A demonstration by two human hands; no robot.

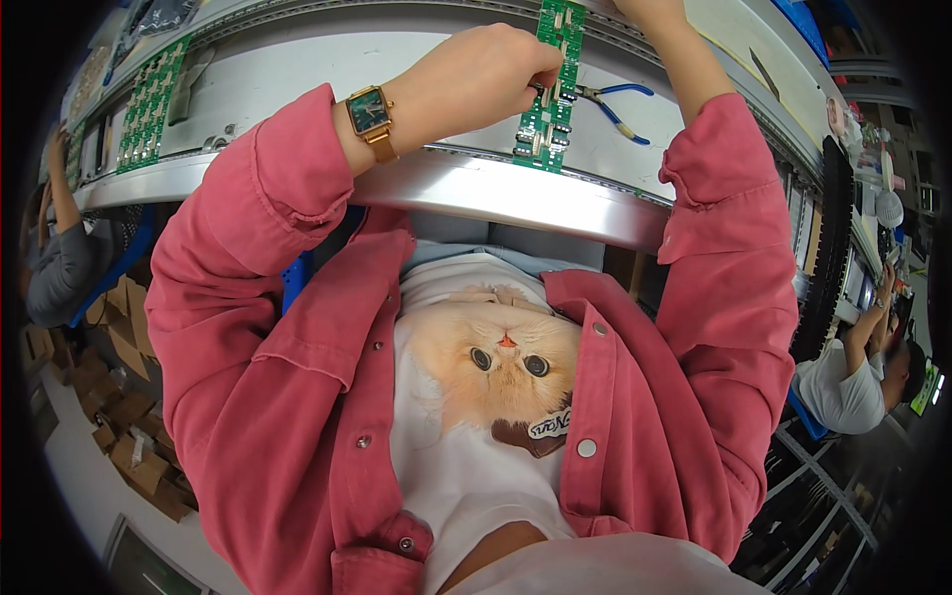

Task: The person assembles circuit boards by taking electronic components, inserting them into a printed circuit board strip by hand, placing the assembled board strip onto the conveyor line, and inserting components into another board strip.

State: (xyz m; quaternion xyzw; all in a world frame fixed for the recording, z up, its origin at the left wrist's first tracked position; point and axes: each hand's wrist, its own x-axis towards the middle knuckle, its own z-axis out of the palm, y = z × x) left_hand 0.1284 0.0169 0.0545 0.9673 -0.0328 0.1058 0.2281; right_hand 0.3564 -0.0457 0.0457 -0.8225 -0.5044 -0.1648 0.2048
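Observation:
A long green circuit board (543,131) lies across the rails of the assembly line in front of me, with white connectors and dark parts on it. Over its left edge, my left hand (491,71) is closed, thumb and fingertips pinched at the board. Something small and dark shows under the fingertips, too covered to name. My right hand (650,8) reaches past the far rail on the right; the upper picture edge cuts off its fingers. Pliers (620,124) with blue handles lie just right of the board, their jaws close to its edge.
Another green board panel (151,107) sits on the line at left, beside a grey strip (186,91). A shiny metal rail (476,193) forms the near edge. A thin pointed tool (764,72) lies at right, near a black slotted rack (838,238). Co-workers sit on both sides.

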